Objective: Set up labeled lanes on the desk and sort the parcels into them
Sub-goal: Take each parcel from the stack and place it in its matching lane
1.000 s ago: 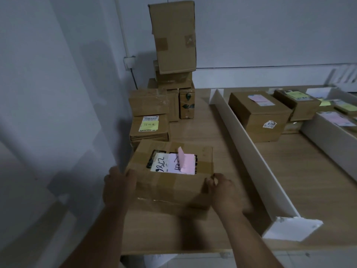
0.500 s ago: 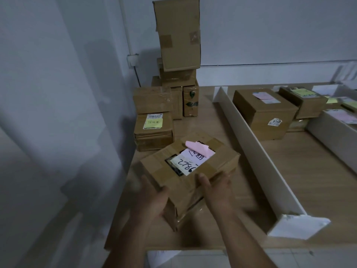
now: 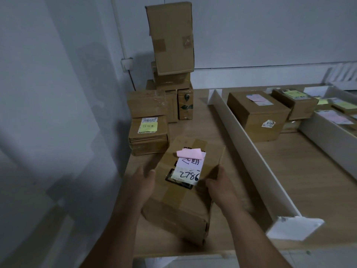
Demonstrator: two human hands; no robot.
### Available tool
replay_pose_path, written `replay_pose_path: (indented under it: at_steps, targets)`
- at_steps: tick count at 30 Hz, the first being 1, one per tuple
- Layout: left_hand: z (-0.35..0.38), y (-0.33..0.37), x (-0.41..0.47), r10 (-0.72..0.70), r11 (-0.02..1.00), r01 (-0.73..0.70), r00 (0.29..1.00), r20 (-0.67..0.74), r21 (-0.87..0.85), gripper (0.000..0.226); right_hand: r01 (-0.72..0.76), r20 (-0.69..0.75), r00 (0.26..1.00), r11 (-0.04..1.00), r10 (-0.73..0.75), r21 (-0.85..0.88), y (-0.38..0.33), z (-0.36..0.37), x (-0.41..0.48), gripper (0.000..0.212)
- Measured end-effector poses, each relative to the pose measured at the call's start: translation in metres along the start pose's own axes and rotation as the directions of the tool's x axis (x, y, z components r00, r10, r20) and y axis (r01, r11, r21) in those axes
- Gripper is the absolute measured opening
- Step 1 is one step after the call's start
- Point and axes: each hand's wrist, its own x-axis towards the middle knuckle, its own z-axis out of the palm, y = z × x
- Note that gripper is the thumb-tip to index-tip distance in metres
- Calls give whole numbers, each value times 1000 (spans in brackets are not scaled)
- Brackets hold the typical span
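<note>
A brown cardboard parcel (image 3: pixel 179 206) lies lengthwise in front of me on the wooden desk (image 3: pixel 309 180), left of a long white divider (image 3: pixel 249 151). Its top carries a white label reading 2786 and a curling pink sticky note (image 3: pixel 190 154). My left hand (image 3: pixel 142 182) grips the parcel's left side, thumb on top. On the right side my right hand (image 3: pixel 220 184) holds it the same way. More parcels sit in the lanes right of the divider, one marked 6168 (image 3: pixel 257 117).
A pile of parcels (image 3: pixel 148 120) stands against the wall at the desk's back left, topped by a tall leaning box (image 3: pixel 172 37). A second white divider (image 3: pixel 328 136) runs at the right. The desk's front edge (image 3: pixel 179 253) is just below the held parcel.
The parcel has been turned from crosswise to lengthwise, so the 2786 label now reads upright. Both hands shifted along its sides while turning it.
</note>
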Motion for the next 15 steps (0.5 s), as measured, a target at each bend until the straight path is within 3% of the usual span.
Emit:
replay_pose_path:
  at_steps: [3,8,15]
  targets:
    - [4,3,-6,-9,995,2,997,77,100,49,-13,-11,1000,999,13,-52,-2,-9,6,49]
    - [10,18,-11,-114,989,96,978,174,113,65,-104,1,994,987,105,-121,-7,-18,17,35]
    - [14,57,-1,-168,983,148,964,207,107,69,-177,66,978,952,199,-249,-25,-19,39,73]
